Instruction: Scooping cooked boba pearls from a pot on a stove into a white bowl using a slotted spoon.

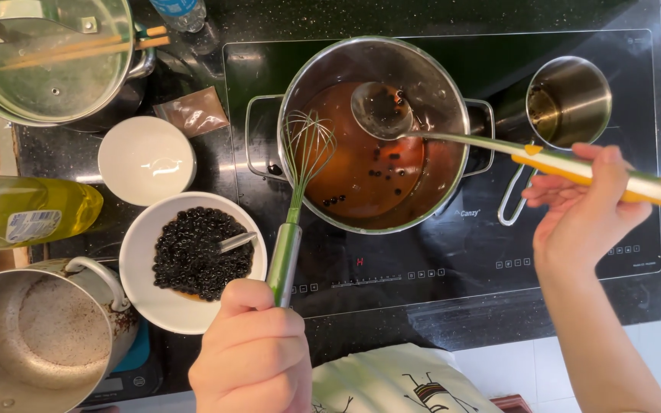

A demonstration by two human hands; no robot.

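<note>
left hand [250, 352] fingers clamp a whisk [300, 191], right hand [587, 203] fingers clamp a ladle [382, 111], both in the pot [372, 61] of brown liquid; a bowl [147, 287] holds black pearls.

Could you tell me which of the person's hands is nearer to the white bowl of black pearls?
Left. The left hand grips the whisk right beside the bowl; the right hand holds the ladle across the cooktop.

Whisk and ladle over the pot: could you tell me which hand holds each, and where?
The left hand grips the whisk by its green handle; the right hand holds the ladle by its yellow-and-white handle.
</note>
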